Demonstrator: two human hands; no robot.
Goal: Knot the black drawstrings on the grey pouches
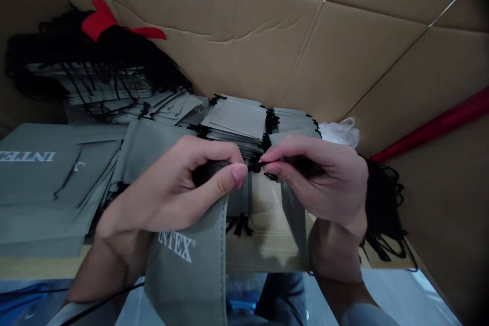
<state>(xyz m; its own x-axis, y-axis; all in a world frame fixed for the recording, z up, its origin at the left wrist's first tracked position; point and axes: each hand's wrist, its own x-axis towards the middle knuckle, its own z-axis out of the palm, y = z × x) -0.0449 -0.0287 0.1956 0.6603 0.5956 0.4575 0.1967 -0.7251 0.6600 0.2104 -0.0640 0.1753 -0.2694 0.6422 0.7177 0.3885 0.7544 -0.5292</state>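
Observation:
My left hand [179, 183] pinches the top corner of a grey drawstring pouch [187, 280] printed INTEX, which hangs down over the table's front edge. A short black cord [256, 167] with a small knot comes out between my left thumb and finger. The cord's other end is pinched in the thumb and forefinger of my right hand [328, 178], a little way off. Below the right hand, another grey pouch [293, 214] shows in part; I cannot tell what supports it. My palms hide part of the held pouch's upper edge.
Grey printed pouches [34, 178] lie in a pile at left. Stacked pouches [237, 117] with black cords stand behind my hands. A bundle of black cords [126, 51] with a red strip [100, 20] is at back left; more cords [385, 209] lie at right. Cardboard walls [267, 25] enclose the table.

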